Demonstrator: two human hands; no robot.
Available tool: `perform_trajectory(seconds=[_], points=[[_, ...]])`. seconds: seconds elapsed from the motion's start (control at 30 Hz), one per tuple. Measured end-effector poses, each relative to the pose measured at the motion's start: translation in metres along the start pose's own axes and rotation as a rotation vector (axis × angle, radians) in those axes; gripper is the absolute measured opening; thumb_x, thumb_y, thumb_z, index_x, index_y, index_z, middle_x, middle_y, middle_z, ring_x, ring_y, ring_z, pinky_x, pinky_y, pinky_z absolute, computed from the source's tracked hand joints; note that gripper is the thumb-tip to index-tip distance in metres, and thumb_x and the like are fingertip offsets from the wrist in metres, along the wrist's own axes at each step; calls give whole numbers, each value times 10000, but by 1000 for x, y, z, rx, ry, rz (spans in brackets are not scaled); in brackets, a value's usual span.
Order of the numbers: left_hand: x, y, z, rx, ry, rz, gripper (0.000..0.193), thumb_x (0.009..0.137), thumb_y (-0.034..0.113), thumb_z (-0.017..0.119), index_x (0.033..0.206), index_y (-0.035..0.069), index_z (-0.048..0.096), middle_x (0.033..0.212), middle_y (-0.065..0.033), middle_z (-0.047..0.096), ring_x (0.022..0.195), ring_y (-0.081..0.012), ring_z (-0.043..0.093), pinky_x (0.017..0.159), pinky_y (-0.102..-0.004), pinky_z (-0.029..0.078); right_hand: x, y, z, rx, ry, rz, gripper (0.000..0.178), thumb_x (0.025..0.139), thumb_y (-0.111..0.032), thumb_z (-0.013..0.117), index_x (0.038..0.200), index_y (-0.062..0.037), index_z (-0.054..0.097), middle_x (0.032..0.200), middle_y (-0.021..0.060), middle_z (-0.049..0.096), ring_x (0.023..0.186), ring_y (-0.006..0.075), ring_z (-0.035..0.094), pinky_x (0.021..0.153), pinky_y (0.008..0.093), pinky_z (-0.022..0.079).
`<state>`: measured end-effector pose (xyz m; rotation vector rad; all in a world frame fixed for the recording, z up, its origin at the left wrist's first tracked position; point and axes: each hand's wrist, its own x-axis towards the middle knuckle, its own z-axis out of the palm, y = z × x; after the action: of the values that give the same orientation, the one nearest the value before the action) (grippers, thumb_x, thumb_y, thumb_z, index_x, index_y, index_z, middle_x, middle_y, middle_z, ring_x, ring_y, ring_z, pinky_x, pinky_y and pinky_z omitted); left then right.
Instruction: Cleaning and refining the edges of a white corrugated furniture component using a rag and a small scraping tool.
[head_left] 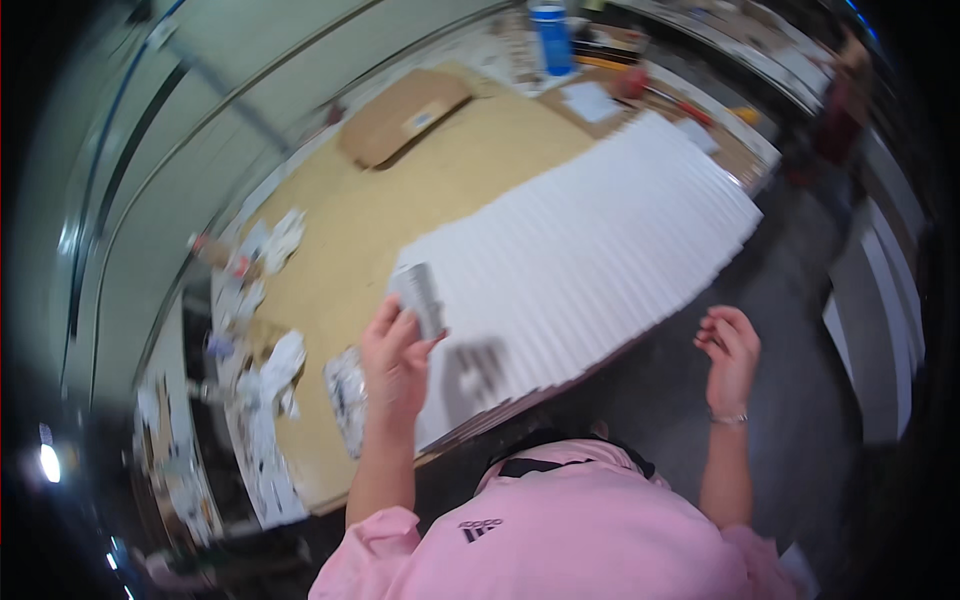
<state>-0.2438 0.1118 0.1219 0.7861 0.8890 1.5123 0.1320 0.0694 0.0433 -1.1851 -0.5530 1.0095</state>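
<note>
My left hand [392, 352] is closed on a small flat grey block [422, 298] that looks like a stack of labels or cards; its exact kind is unclear. It is held above the left end of a long row of overlapping white sheets [580, 240], fanned out across the table. A hand shadow falls on the sheets beside it. My right hand [731, 345] hangs in the air off the table's right edge, apart from the sheets. Its fingers are curled in, and whatever they may hold cannot be made out.
Tan board [500, 130] covers the table. A brown cardboard piece [400, 115] lies on its far side, near a blue bottle [553, 40]. Crumpled white paper [280, 365] and a silvery plastic packet [345, 395] lie left. Large boards [875, 330] stand right; another person [845, 95] is beyond.
</note>
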Motion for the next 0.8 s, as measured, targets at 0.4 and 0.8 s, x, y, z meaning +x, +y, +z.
perform_trajectory(seconds=[0.4,0.8], points=[[-116,22,-138,-250,469,185,353,965,200,565,1297,85,526,1158,-56,651,1016,-185,644,845,-414,546,-11,-56,263,-269,-1061,-254,126,886,-33,579,968,38,644,898,52,656,812,110,617,732,247,492],[-245,56,-292,-307,838,450,363,976,195,518,1303,40,492,1089,-96,583,951,-212,558,796,-380,464,-248,264,600,-1089,-1786,-897,381,838,-201,658,1195,-73,631,1325,199,537,1158,339,566,909,451,505]])
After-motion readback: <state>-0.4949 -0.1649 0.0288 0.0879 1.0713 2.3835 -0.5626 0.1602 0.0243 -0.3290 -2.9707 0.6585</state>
